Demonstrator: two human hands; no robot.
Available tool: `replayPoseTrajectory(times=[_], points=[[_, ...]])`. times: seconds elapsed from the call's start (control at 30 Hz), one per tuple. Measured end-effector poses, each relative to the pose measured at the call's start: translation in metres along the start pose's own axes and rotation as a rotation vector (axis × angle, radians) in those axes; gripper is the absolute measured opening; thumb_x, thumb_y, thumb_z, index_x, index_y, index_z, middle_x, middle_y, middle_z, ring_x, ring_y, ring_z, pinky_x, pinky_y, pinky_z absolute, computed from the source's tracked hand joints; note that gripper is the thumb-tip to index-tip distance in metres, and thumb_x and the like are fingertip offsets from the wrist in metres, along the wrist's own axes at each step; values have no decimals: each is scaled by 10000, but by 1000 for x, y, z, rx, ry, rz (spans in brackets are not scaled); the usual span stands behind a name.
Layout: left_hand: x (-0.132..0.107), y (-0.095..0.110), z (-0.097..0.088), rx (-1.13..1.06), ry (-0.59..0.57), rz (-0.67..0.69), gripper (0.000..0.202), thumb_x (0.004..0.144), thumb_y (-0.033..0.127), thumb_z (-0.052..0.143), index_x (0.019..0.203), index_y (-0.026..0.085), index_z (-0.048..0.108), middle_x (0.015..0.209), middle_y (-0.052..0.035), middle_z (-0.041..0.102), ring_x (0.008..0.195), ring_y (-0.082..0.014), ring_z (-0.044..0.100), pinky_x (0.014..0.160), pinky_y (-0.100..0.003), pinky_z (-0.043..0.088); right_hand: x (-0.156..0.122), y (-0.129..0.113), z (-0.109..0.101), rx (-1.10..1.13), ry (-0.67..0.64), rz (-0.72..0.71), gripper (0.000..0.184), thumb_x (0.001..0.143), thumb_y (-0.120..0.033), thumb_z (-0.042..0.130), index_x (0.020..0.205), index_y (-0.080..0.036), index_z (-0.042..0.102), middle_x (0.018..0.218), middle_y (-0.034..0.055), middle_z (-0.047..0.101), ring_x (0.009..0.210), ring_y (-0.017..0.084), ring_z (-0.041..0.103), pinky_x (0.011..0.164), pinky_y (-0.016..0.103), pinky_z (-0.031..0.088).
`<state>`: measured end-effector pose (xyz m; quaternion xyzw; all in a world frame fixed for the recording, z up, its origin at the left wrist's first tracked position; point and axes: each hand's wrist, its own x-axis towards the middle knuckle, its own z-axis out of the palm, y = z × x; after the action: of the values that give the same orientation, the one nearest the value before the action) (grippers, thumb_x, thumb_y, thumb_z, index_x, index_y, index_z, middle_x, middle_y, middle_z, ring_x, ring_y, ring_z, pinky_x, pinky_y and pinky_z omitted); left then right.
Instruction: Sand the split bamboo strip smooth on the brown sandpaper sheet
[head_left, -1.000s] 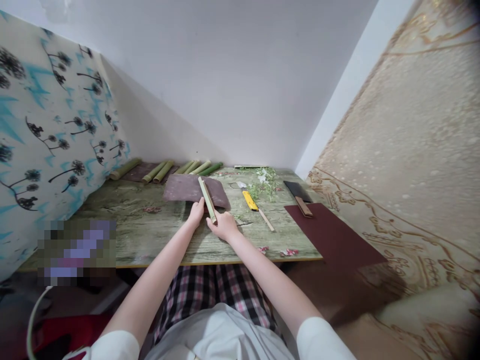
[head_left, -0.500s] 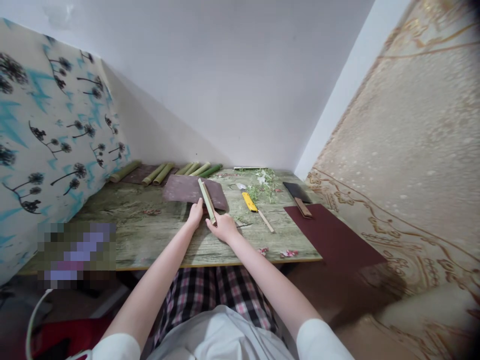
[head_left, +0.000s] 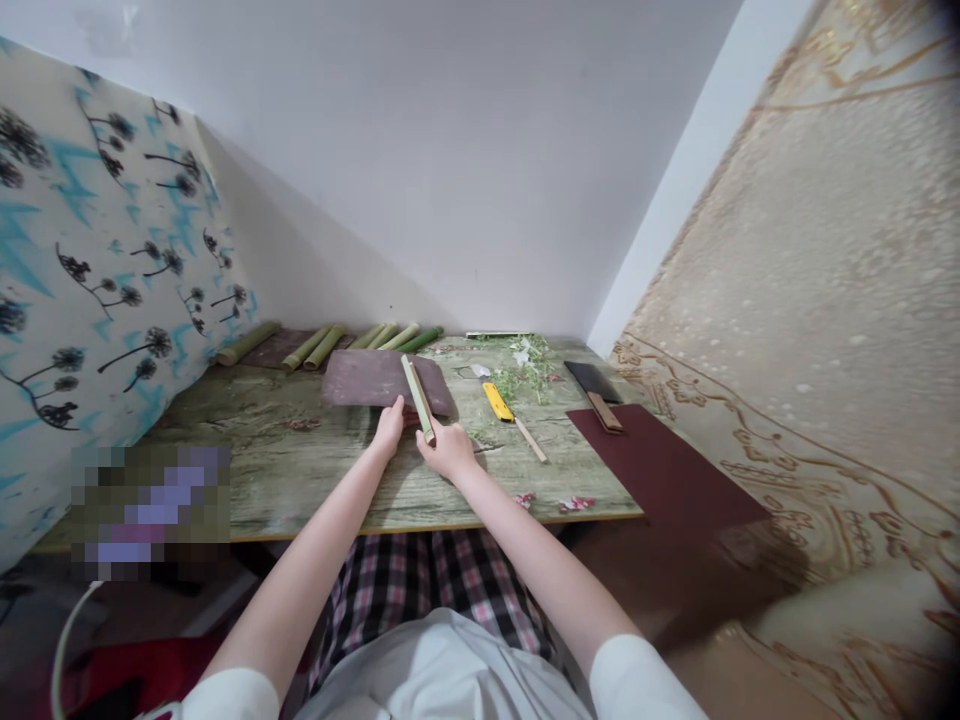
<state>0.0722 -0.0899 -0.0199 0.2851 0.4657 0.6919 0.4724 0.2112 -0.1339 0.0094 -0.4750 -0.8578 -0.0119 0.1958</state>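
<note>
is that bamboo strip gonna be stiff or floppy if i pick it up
The bamboo strip looks stiff, running straight from the right hand with no visible sag. It is probably light for its size, since fingers alone seem to steady it. Its flat face should make it unlikely to roll.

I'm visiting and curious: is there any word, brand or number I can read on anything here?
None can be read.
The yellow utility knife shows no legible marking; any print would be too small to tell.
The pixelated patch at lower left is too blurred to read.
</note>
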Motion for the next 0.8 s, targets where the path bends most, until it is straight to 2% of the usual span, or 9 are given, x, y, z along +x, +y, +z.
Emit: replayPoseTrajectory(times=[0.13, 0.23, 0.4, 0.5, 0.6, 0.7, 0.8], points=[[0, 1, 0, -31, 49, -11, 223, 764, 317, 481, 613, 159, 437, 505, -28, 553, 559, -171, 599, 622, -322, 494, 0, 0, -1, -16, -23, -1, 521, 843, -472, 254, 1275, -196, 349, 763, 54, 634, 696, 192, 547, 653, 260, 343], [4, 1, -3, -69, 111, -15, 200, 780, 303, 462, 644, 159, 436, 505, -15, 536, 555, -168, 596, 621, -334, 496, -3, -1, -4, -24, -33, -56, 519, 835, -460, 276, 1274, -195, 353, 755, 55, 632, 712, 198, 541, 664, 264, 346], [9, 0, -7, -133, 107, -15, 218, 811, 311, 407, 739, 128, 499, 620, -56, 586, 633, -179, 612, 643, -339, 494, -6, -1, -7, -33, -30, -164, 497, 819, -437, 307, 1249, -202, 392, 730, 49, 629, 712, 199, 533, 706, 274, 342], [6, 1, -6, -101, 63, -14, 215, 801, 309, 425, 723, 127, 507, 599, -54, 587, 641, -180, 613, 649, -327, 491, -5, -2, -5, -47, -21, -127, 519, 819, -452, 294, 1275, -209, 347, 743, 50, 627, 711, 202, 534, 697, 277, 341], [0, 3, -3, -28, 8, -25, 228, 778, 316, 462, 637, 138, 486, 519, -34, 554, 595, -176, 604, 627, -308, 489, -2, -2, -2, -54, -30, -21, 558, 833, -467, 253, 1310, -178, 274, 772, 67, 627, 711, 204, 540, 677, 277, 341], [-4, 4, 0, -5, -42, -20, 251, 772, 339, 467, 618, 141, 476, 526, -36, 552, 563, -163, 591, 612, -299, 487, -1, 0, -2, -39, -33, 24, 551, 839, -468, 244, 1300, -169, 290, 779, 73, 629, 701, 200, 545, 663, 275, 343], [-1, 5, -1, -60, 37, -8, 237, 775, 344, 462, 629, 159, 437, 504, -3, 513, 541, -155, 582, 614, -316, 489, -3, 1, -4, -28, -14, -33, 515, 831, -455, 270, 1258, -183, 368, 773, 69, 632, 704, 203, 544, 668, 279, 347]])
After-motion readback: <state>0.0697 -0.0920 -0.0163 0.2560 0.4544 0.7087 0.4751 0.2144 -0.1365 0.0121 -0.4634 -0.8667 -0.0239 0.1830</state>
